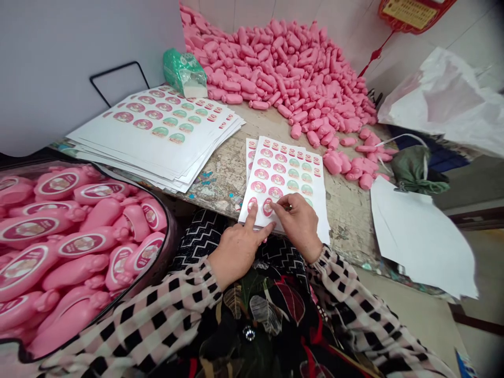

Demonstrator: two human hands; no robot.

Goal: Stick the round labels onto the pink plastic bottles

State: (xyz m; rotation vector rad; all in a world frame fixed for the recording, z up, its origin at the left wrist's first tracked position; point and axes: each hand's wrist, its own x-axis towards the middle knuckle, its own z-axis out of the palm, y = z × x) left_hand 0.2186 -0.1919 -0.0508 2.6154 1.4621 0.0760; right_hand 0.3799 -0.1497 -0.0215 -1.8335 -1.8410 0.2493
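Note:
A sheet of stickers (285, 176) lies at the table's front edge, with pink ovals, green labels and small pink labels printed in rows. My left hand (238, 247) rests over its lower edge, index finger stretched onto a corner sticker and thumb spread. Under that hand a bit of pink shows, apparently a pink bottle held in the curled fingers and mostly hidden. The thumb and index finger of my right hand (299, 223) pinch the edge of a pink oval sticker (268, 207) on the sheet's bottom row.
Pink bottles (275, 63) are heaped at the back against the wall. At left, a bag (169, 231) holds labelled bottles. Stacked sticker sheets (157, 152) and a green packet (183, 71) lie behind it. White paper (421, 241) overhangs the right edge, near a dark green pouch (413, 163).

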